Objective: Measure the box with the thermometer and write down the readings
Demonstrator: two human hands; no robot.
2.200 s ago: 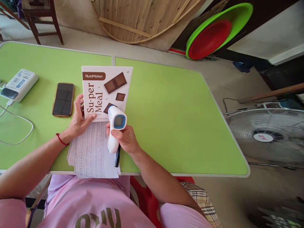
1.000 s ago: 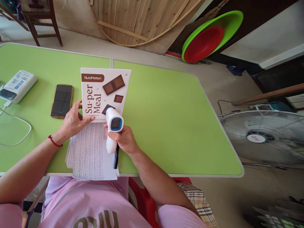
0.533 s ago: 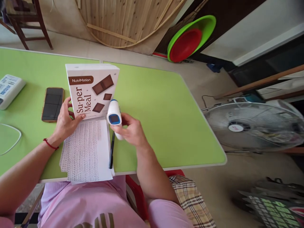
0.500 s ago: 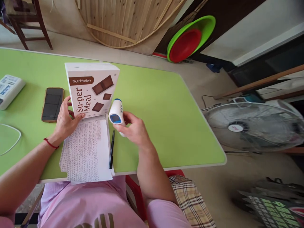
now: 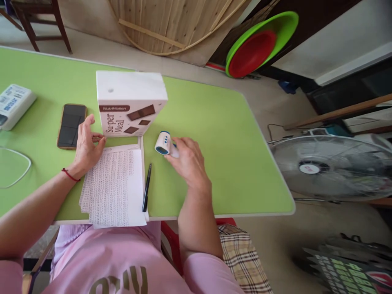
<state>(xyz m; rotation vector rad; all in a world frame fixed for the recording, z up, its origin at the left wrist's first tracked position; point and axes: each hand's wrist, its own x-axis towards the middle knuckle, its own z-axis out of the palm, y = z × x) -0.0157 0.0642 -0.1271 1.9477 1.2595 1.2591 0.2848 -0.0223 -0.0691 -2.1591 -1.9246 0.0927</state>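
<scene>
A white NutriMotion box [image 5: 126, 122] with chocolate pieces printed on it stands upright on the green table. My left hand [image 5: 88, 143] is at its lower left corner, fingers apart and not wrapped round it; the fingertips are very close to the box, and I cannot tell if they touch. My right hand [image 5: 190, 159] is closed around the handle of a white and blue infrared thermometer [image 5: 164, 143], low over the table, right of the box. Handwritten sheets of paper [image 5: 113, 188] lie in front of me, with a black pen [image 5: 147, 188] along their right edge.
A phone [image 5: 72, 126] in a brown case lies left of my left hand. Farther left are a white device [image 5: 15, 107] and a white cable [image 5: 26, 175]. The green table [image 5: 232, 163] has a rounded right corner; a floor fan [image 5: 309, 168] stands beyond it.
The box has gone from tilted in my left hand to standing on the table, farther away. My left hand has loosened from it. The thermometer has moved right and lower, turned in my right hand.
</scene>
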